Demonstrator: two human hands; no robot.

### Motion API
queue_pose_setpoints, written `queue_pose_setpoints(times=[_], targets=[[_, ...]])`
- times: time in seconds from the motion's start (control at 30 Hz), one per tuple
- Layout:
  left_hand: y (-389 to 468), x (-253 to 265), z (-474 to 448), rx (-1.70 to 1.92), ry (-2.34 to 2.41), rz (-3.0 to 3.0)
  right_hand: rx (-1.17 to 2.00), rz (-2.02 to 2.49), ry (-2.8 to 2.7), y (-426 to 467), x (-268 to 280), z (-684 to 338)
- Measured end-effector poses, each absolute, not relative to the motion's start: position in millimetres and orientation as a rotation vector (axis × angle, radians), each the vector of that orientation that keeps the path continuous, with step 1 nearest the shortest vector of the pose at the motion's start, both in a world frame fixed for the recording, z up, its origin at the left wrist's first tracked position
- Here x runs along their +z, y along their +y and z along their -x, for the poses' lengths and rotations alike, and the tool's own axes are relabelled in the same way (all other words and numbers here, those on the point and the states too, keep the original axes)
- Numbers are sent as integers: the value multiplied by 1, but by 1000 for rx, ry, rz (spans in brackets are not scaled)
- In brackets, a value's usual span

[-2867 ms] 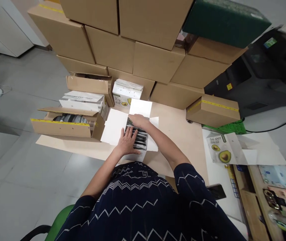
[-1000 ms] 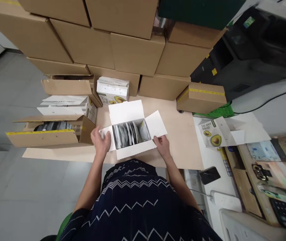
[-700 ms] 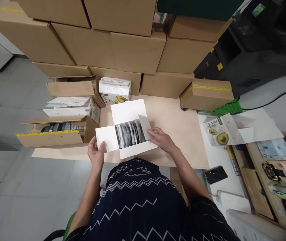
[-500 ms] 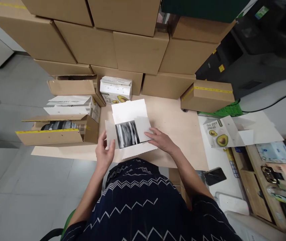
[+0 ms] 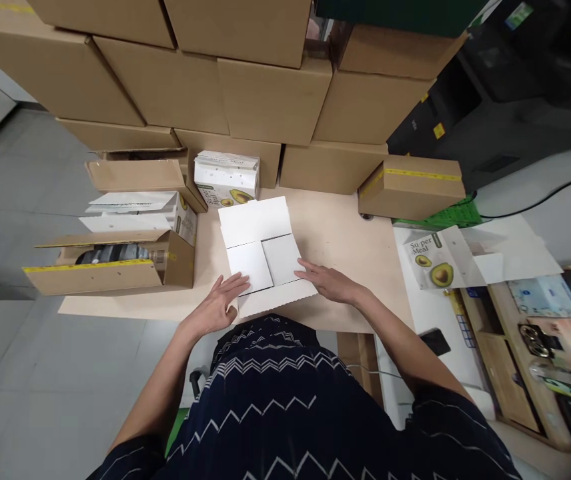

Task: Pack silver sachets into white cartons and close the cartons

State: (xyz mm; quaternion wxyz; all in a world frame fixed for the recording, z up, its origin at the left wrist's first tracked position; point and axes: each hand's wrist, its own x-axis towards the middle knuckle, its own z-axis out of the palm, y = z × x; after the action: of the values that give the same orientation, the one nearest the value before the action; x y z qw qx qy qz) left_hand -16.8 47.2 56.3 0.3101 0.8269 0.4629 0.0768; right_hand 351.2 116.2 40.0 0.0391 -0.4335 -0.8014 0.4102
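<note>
A white carton [image 5: 254,223] sits on the light wooden table in front of me, its two side flaps folded in over the middle. The far flap and the near flap stay spread outward. On the left flap lies my left hand [image 5: 220,300], fingers stretched out flat. My right hand [image 5: 330,280] rests its outstretched fingertips on the right flap's outer edge. What the carton holds is hidden under the folded flaps.
Stacked brown cardboard boxes [image 5: 265,100] wall off the table's back. To the left stand an open brown box [image 5: 175,260] with dark packets and printed white cartons [image 5: 188,220]. At right are a taped brown box [image 5: 410,190], an avocado-printed carton [image 5: 433,260] and a phone [image 5: 434,342].
Both side flaps have come down inward, covering the dark striped packets seen inside before. My left hand moved from the raised left flap to lying flat on it.
</note>
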Motion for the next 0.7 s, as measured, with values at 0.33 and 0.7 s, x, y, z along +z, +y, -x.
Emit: queue_pose_setpoints(times=[0.33, 0.7], targets=[[65, 21, -1, 821, 1608, -1813, 1097, 1414, -2052, 138, 24, -321], [112, -6, 16, 692, 1653, -1689, 1661, 1437, -1820, 185, 19, -308]])
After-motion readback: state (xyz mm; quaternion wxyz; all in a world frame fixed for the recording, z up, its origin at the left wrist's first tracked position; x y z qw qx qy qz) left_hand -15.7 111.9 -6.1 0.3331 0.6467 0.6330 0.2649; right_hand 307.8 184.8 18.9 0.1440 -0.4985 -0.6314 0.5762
